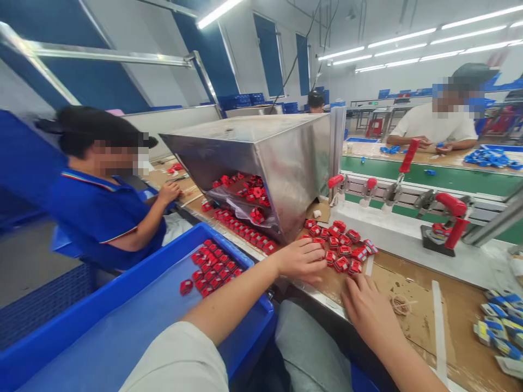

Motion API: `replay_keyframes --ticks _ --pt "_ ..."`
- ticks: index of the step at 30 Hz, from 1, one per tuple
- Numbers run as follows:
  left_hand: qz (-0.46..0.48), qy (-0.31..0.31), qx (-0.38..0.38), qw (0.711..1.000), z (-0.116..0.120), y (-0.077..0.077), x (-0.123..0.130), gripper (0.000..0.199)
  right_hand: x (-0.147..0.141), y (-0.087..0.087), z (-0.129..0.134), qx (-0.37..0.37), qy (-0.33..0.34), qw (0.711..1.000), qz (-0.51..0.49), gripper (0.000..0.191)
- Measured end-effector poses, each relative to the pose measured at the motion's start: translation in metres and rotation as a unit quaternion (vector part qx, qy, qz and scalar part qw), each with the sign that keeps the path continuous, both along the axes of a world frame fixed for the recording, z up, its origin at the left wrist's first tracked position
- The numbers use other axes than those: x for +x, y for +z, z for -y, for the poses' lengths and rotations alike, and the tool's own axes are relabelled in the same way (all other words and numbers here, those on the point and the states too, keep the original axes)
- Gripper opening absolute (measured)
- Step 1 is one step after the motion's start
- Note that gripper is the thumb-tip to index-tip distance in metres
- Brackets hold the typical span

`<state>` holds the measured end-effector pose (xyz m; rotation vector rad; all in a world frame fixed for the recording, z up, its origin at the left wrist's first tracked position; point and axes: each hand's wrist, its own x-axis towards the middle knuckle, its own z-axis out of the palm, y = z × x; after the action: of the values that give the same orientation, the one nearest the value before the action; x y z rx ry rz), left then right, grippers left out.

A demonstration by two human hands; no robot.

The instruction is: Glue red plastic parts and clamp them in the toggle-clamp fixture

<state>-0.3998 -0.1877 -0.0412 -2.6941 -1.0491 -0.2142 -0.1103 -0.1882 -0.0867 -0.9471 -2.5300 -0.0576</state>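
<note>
Several small red plastic parts (342, 250) lie in a loose pile on the brown worktop. My left hand (302, 260) reaches palm down over the pile's left edge, its fingers loosely stretched and touching or just above the parts. What lies under its fingertips is hidden. At the near side of the pile my right hand (368, 302) rests with fingers extended close to the red parts, and nothing shows in its grasp. More red parts (214, 269) are grouped in the blue tray (122, 288) on my left, below my left forearm.
A sheet-metal bin (294, 174) stands behind the pile, with red parts inside and a row before it. Red-handled toggle clamps (449, 218) line the right. Blue-and-yellow pieces (500, 321) lie far right. Co-workers sit at left (106, 207) and across the green conveyor (379, 167).
</note>
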Motion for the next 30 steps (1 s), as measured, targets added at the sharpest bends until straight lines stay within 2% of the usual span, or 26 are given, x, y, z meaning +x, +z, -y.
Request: replay_keyframes --ticks 2,4,6,8,11,14,16,19,24,30 --pt "-0.019 0.029 -0.027 0.999 0.023 0.008 -0.048 0.037 0.005 -0.002 0.005 -0.003 0.043 0.999 -0.014 0.017" --pt "-0.022 0.117 -0.038 0.992 0.043 0.012 -0.097 0.040 0.008 -0.005 0.013 -0.020 0.100 0.995 -0.020 0.016" --pt "-0.008 0.221 -0.029 0.975 0.056 0.010 -0.134 0.048 0.008 -0.010 0.021 -0.033 0.144 0.989 -0.018 0.016" --pt "0.022 0.333 0.002 0.943 0.063 0.000 -0.156 0.060 0.007 -0.016 0.027 -0.039 0.162 0.986 -0.019 0.017" --pt "0.092 0.476 0.056 0.873 0.064 -0.021 -0.164 0.075 0.006 -0.024 0.027 -0.053 0.166 0.984 -0.032 0.019" --pt "0.154 0.543 0.051 0.824 0.060 -0.040 -0.161 0.081 0.005 -0.026 0.024 -0.071 0.160 0.983 -0.044 0.018" --pt "0.169 0.550 0.031 0.817 0.059 -0.046 -0.158 0.082 0.005 -0.026 0.023 -0.073 0.159 0.984 -0.045 0.017" --pt "0.178 0.538 0.025 0.823 0.058 -0.049 -0.146 0.079 0.006 -0.025 0.023 -0.072 0.157 0.984 -0.044 0.018" --pt "0.185 0.507 0.037 0.841 0.060 -0.051 -0.089 0.079 0.000 -0.022 0.026 -0.068 0.151 0.985 -0.041 0.021" --pt "0.196 0.483 0.052 0.852 0.069 -0.050 -0.012 0.079 -0.044 -0.004 0.020 -0.047 0.137 0.988 -0.055 0.043"
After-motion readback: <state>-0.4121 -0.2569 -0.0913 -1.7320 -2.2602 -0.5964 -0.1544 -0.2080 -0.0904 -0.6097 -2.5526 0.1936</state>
